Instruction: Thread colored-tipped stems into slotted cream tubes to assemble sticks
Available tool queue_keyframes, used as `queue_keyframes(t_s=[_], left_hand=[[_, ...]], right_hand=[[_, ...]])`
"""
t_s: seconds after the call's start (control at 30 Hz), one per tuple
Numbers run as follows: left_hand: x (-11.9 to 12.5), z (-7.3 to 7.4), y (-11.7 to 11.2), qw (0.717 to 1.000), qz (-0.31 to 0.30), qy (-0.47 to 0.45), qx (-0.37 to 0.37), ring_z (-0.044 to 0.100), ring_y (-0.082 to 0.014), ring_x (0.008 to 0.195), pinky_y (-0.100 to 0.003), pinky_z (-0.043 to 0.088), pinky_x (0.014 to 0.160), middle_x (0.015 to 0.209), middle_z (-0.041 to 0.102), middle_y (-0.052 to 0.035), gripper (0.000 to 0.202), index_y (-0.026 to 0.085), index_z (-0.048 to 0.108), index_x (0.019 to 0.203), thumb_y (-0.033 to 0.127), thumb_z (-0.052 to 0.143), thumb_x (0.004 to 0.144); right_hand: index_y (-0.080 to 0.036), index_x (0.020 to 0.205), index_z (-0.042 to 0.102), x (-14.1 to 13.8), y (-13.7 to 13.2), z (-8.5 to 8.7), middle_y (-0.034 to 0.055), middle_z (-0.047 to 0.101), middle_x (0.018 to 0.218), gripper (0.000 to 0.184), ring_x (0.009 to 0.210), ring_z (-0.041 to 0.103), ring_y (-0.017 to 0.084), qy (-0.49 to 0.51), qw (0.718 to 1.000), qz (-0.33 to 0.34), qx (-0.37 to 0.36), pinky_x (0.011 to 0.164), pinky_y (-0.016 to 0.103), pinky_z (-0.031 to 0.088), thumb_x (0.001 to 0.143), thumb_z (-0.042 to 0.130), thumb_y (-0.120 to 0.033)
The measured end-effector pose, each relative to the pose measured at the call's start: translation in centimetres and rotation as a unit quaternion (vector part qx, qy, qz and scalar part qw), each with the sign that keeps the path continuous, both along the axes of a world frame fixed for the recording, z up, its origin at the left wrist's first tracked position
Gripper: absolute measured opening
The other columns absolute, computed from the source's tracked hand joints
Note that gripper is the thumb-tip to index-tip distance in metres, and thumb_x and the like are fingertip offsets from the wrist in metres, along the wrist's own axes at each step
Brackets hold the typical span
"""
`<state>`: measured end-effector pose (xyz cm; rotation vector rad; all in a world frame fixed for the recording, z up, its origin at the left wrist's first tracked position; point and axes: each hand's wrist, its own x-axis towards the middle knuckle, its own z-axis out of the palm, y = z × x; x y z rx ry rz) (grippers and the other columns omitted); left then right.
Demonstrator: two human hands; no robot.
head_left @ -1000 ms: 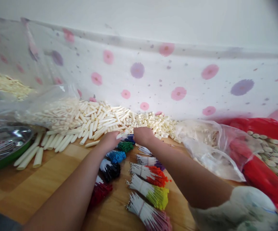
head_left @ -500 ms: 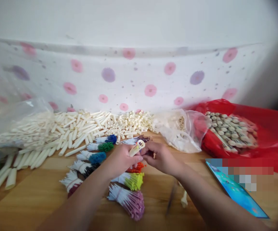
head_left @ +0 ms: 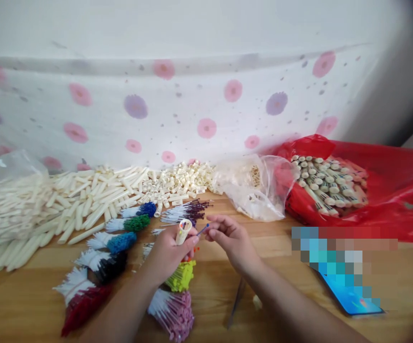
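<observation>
Head view: a cream tube [head_left: 183,233] and a thin blue stick [head_left: 202,230] are held above the bench [head_left: 20,309].
The tube is clamped in the left hand [head_left: 169,252], open end up; the stick is pinched by the right hand [head_left: 233,240]. A pink-tipped bundle [head_left: 174,314] is laid nearby.

Bare tabletop [head_left: 273,240] lies between the right hand [head_left: 233,240] and the red bag [head_left: 388,200], leaving room to pass. Colored bundles [head_left: 182,276] crowd the space beneath and left of the left hand [head_left: 170,253]; piled white tubes [head_left: 95,195] and a clear bag [head_left: 244,193] block the far side.
</observation>
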<state>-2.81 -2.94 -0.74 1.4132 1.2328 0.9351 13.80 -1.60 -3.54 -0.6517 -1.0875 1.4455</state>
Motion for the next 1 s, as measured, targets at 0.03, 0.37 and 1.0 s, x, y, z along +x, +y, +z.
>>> queue_keyframes(t_s=[0.03,0.37,1.0], left_hand=[[-0.1,-0.2,0.0,1.000,-0.007,-0.003,-0.006,0.049,-0.0088,0.042,-0.019,0.037,0.043,0.047,0.054,0.0041,0.021,0.014,0.058,0.077,0.034,0.063,0.073],[0.0,-0.7,-0.6,0.984,-0.067,-0.142,-0.083,0.043,-0.0071,0.036,-0.017,0.031,0.038,0.042,0.054,0.0020,0.029,0.013,0.060,0.077,0.042,0.063,0.075],[-0.8,0.3,0.7,0.957,-0.039,0.164,0.235,0.056,-0.0142,0.066,-0.024,0.042,0.064,0.067,0.063,-0.0011,0.012,0.017,0.064,0.067,0.021,0.060,0.078]], right_hand=[[-0.022,0.092,0.066,-0.1,-0.1,-0.1,-0.0015,0.069,0.074,0.026,0.068,0.063,0.011,0.000,1.000,0.003,-0.009,0.070,0.027,0.052,0.068,0.075,-0.029],[-0.024,0.093,0.069,0.4,-1.5,0.4,0.0002,0.070,0.080,0.014,0.076,0.065,0.013,-0.058,0.996,0.003,0.061,0.074,0.030,0.053,0.080,0.065,-0.028],[-0.029,0.105,0.062,4.5,-8.6,7.3,0.0075,0.067,0.091,0.020,0.083,0.065,0.022,-0.232,0.882,-0.267,0.311,0.067,0.036,0.056,0.088,0.055,-0.021]])
